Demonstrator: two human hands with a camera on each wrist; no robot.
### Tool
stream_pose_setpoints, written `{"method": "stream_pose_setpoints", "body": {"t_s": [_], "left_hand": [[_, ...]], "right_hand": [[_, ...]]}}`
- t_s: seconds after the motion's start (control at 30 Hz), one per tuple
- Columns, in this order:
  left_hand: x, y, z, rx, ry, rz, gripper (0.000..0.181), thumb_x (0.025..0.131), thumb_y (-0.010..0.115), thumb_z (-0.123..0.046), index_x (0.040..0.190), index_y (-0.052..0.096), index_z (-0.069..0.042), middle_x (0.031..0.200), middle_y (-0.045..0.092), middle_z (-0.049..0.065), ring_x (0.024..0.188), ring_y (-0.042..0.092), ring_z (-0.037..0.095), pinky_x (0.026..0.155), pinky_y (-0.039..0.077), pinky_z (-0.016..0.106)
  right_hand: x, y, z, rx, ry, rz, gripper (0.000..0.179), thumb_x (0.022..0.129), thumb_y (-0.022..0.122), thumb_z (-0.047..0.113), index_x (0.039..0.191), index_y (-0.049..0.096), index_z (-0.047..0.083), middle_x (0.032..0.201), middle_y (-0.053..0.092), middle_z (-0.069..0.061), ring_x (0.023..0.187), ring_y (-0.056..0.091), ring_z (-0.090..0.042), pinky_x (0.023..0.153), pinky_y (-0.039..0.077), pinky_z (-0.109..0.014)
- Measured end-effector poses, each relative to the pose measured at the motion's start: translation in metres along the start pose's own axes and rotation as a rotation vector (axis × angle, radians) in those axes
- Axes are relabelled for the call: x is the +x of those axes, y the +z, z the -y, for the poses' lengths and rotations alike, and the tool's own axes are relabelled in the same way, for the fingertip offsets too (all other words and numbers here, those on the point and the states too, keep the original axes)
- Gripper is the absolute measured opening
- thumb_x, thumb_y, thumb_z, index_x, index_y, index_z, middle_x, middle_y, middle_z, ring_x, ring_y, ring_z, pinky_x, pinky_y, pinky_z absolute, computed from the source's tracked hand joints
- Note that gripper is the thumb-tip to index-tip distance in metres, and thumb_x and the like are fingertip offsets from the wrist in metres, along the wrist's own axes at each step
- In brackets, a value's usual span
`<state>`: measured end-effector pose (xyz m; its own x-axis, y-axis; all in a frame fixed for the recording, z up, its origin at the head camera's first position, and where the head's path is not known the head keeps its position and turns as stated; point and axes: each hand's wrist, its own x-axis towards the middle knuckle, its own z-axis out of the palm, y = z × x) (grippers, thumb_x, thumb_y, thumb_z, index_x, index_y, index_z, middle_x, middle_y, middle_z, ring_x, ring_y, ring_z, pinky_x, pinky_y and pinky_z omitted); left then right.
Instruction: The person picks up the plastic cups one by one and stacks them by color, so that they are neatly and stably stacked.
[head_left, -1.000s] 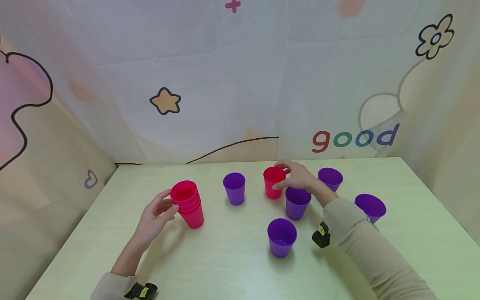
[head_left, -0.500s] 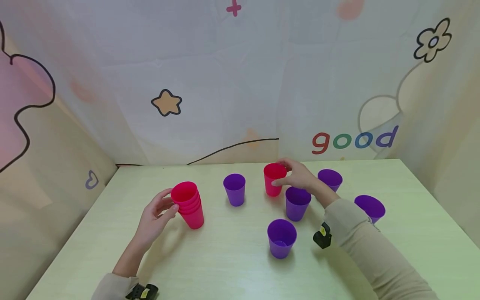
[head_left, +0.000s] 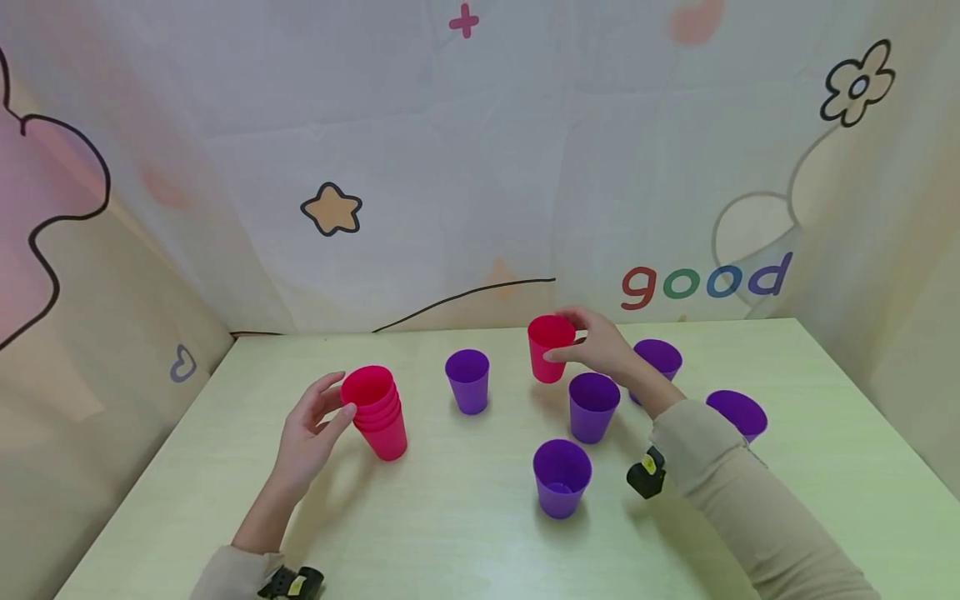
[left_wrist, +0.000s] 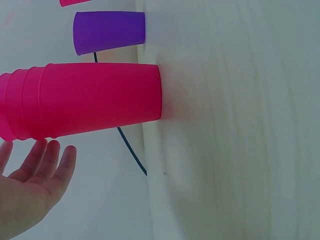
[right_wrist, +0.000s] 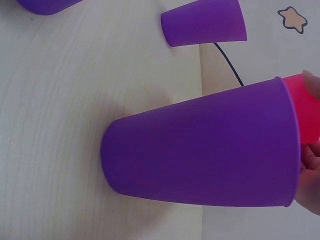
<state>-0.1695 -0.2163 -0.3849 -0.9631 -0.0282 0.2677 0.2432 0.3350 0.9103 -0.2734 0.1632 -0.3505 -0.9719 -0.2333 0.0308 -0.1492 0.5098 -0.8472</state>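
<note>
A stack of pinkish-red cups (head_left: 386, 429) stands upright at the left on the table. My left hand (head_left: 307, 437) is at the stack's left side, thumb and fingertips touching it or nearly so near the rims. In the left wrist view, the fingers (left_wrist: 60, 167) look relaxed and do not wrap round the stack. At the back, my right hand (head_left: 600, 346) holds a single red cup (head_left: 547, 362) between thumb and fingers, slightly above the table. A purple cup (head_left: 592, 412) stands just in front of it and hides most of that grip in the right wrist view.
More purple cups stand upright: one (head_left: 468, 387) between the stack and the held cup, one (head_left: 561, 483) nearer the front. Another two, a back cup (head_left: 656, 357) and a right cup (head_left: 738, 412), are partly behind the right arm. A printed cloth (head_left: 450, 208) hangs behind the table (head_left: 450, 542).
My right hand has lifted the red cup a little and moved it slightly away toward the back. The left hand and the stack have hardly moved.
</note>
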Motion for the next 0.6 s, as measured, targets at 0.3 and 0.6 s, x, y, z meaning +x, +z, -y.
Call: {"method": "stream_pose_setpoints", "body": {"t_s": [0.3, 0.6], "left_hand": [[0.001, 0.005, -0.002, -0.023, -0.053, -0.002, 0.048, 0.089, 0.059, -0.013, 0.132, 0.039, -0.007, 0.125, 0.049, 0.014, 0.107, 0.048, 0.019, 0.079, 0.046, 0.018], [0.0, 0.006, -0.003, -0.043, -0.054, -0.004, 0.048, 0.09, 0.057, -0.013, 0.132, 0.037, -0.005, 0.126, 0.048, 0.014, 0.108, 0.047, 0.02, 0.079, 0.046, 0.018]], "right_hand": [[-0.004, 0.0, 0.0, 0.124, 0.021, -0.04, 0.067, 0.076, 0.072, 0.015, 0.132, 0.038, 0.0, 0.123, 0.048, -0.018, 0.11, 0.045, -0.032, 0.084, 0.046, -0.041], [-0.012, 0.0, 0.005, 0.195, -0.028, -0.056, 0.063, 0.078, 0.07, 0.012, 0.131, 0.039, 0.003, 0.123, 0.048, -0.017, 0.108, 0.047, -0.033, 0.083, 0.047, -0.045]]}}
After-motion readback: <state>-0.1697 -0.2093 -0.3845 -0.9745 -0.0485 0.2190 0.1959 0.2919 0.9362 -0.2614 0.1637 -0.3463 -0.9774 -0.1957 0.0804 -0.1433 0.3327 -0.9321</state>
